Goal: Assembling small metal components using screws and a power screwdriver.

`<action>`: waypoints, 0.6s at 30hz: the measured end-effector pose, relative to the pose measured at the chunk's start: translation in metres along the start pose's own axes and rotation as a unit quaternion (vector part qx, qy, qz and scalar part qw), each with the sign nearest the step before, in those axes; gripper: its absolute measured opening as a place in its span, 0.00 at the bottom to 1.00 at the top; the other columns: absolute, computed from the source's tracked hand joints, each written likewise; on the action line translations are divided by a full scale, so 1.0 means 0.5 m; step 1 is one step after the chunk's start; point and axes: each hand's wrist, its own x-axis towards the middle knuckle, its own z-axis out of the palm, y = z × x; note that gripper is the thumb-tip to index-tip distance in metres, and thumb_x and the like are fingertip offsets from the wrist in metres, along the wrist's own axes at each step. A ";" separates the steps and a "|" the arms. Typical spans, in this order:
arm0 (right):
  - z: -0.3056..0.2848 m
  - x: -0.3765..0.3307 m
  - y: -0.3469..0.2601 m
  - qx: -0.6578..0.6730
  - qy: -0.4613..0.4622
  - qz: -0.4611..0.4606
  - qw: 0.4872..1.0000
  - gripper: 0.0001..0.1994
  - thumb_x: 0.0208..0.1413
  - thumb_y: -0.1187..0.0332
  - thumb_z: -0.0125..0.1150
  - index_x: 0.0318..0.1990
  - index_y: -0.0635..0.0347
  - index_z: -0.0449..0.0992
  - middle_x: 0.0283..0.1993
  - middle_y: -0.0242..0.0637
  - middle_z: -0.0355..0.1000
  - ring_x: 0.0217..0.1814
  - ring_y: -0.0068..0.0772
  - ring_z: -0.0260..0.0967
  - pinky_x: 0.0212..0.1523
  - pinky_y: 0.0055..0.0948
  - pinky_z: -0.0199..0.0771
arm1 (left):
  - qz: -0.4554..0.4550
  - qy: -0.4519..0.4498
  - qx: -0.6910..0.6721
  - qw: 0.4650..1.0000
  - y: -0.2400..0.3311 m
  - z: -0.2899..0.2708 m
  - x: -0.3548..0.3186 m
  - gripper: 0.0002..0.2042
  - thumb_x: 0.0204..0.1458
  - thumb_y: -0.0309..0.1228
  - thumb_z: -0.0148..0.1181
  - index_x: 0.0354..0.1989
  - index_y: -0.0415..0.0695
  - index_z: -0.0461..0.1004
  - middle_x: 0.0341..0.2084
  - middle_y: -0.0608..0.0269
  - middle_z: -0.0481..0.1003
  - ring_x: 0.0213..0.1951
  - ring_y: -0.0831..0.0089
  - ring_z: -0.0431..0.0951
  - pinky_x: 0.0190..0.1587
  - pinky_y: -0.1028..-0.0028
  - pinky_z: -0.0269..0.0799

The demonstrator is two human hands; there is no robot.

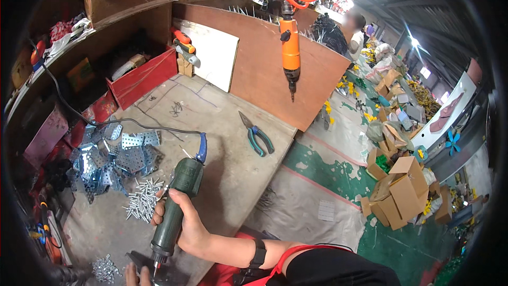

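While the right hand (185, 228) wraps all its fingers tightly about the barrel of the green electric screwdriver (174, 209), the tool stands nearly upright, its long axis leaning slightly so that the cord end points away from the person and the bit (155, 269) points down toward the near edge of the workbench (227, 143). Directly below and just left of the bit lies the dark metal piece (138, 260), on which the tip appears to rest or nearly rest; contact cannot be confirmed. The left hand (136, 275) enters at the lower edge, only its fingertips in view, touching that piece beside the bit; whether they pinch it or merely press on it cannot be told. This hand is therefore the nearer one to the workpiece, the right hand sitting higher along the tool's axis. Loose screws (142, 201) lie in a heap just left of the screwdriver, perforated metal plates (114, 153) farther toward the left edge, and pliers (256, 136) well apart near the right edge.
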 end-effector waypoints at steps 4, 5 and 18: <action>0.001 0.001 -0.018 0.000 -0.003 0.008 1.000 0.20 0.55 0.50 0.55 0.44 0.57 0.65 0.27 0.31 0.65 0.31 0.28 0.63 0.41 0.32 0.66 | 0.038 -0.037 -0.011 0.999 -0.015 0.000 0.006 0.21 0.44 0.15 0.51 0.50 0.39 0.70 0.53 0.43 0.66 0.55 0.46 0.66 0.57 0.57 0.62; -0.001 0.005 -0.025 -0.004 0.007 -0.012 1.000 0.19 0.55 0.52 0.56 0.43 0.57 0.66 0.26 0.31 0.66 0.29 0.27 0.65 0.38 0.31 0.68 | 0.041 -0.041 -0.008 0.998 -0.021 -0.002 0.006 0.20 0.44 0.15 0.52 0.49 0.39 0.70 0.53 0.43 0.66 0.55 0.46 0.66 0.57 0.57 0.62; -0.038 0.027 -0.130 -0.160 0.082 0.005 0.984 0.17 0.53 0.55 0.60 0.41 0.57 0.67 0.30 0.35 0.69 0.33 0.32 0.70 0.38 0.34 0.74 | -0.198 0.260 -0.158 0.932 -0.117 0.002 -0.087 0.10 0.56 0.28 0.54 0.41 0.33 0.74 0.42 0.47 0.74 0.38 0.61 0.77 0.38 0.66 0.73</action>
